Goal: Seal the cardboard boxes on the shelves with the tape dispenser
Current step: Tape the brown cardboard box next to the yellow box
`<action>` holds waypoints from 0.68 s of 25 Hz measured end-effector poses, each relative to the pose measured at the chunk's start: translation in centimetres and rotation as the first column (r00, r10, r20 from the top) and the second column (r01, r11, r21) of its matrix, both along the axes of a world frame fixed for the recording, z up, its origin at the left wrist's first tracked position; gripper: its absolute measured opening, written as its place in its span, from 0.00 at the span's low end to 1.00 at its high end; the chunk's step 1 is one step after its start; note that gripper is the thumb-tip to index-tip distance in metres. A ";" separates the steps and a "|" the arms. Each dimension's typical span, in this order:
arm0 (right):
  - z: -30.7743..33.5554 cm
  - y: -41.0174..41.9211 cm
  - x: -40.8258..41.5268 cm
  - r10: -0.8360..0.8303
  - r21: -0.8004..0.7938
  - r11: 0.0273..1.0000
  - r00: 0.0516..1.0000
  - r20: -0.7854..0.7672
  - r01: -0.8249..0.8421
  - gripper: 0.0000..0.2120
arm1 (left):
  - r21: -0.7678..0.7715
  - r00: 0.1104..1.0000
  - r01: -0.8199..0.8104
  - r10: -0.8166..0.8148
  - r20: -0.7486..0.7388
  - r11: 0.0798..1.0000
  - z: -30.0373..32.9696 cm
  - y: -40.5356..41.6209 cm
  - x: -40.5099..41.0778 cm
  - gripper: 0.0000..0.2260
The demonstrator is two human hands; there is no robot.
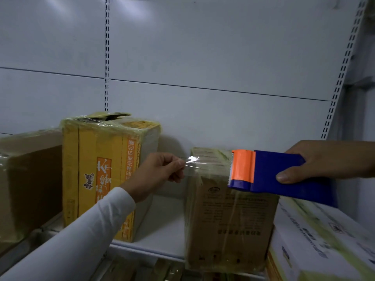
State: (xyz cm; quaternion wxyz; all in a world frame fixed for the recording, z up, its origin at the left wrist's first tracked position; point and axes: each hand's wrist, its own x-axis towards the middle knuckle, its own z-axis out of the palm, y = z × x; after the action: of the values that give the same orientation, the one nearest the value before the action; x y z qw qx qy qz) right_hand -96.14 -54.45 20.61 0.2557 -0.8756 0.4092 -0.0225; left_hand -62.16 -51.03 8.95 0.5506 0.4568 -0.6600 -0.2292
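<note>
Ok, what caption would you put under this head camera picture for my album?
Left hand pulls clear tape from the blue-and-orange tape dispenser held by the right hand, above a brown cardboard box.

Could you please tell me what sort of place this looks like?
Probably a shop stockroom or store aisle: white metal shelving with slotted uprights, a shelf holding taped cardboard boxes, one a yellow drinks carton.

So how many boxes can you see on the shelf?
4: a plain brown box far left, a yellow box beside it, a brown box in the middle, a white box right. More may be hidden.
</note>
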 end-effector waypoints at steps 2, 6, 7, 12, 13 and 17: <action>0.3 0.1 -0.1 -0.045 0.012 0.999 0.998 -0.043 0.046 0.29 | 0.003 1.000 0.008 -0.008 0.017 1.000 -0.3 -0.1 -0.6 0.11; -0.2 -0.3 0.0 -0.093 -0.024 0.996 0.991 -0.100 0.091 0.36 | 0.025 0.999 -0.005 0.003 0.041 1.000 -1.3 -0.8 -1.4 0.12; -0.3 -0.3 0.1 -0.108 -0.031 0.994 0.988 -0.109 0.105 0.36 | 0.036 0.999 -0.016 0.015 0.045 0.999 -1.6 -1.0 -1.5 0.11; -1.3 -0.8 0.5 -0.162 -0.074 0.985 0.982 -0.100 0.155 0.29 | 0.051 0.984 -0.139 0.133 0.117 0.989 -3.0 -2.3 -2.2 0.07; -1.4 -0.8 0.5 -0.167 -0.085 0.984 0.981 -0.101 0.159 0.28 | 0.034 0.952 -0.250 0.239 0.190 0.968 -3.3 -2.6 -2.2 0.08; -1.8 -0.9 0.4 -0.169 -0.130 0.979 0.980 -0.101 0.155 0.32 | -0.374 0.867 -0.414 0.485 0.116 0.830 -3.2 -2.7 -2.4 0.12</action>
State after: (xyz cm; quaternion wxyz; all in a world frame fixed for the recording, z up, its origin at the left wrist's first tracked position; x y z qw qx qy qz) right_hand -95.75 -55.32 18.83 0.1760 -0.8531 0.4908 -0.0190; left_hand -64.57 -53.72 5.76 0.5874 0.5201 -0.6158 0.0725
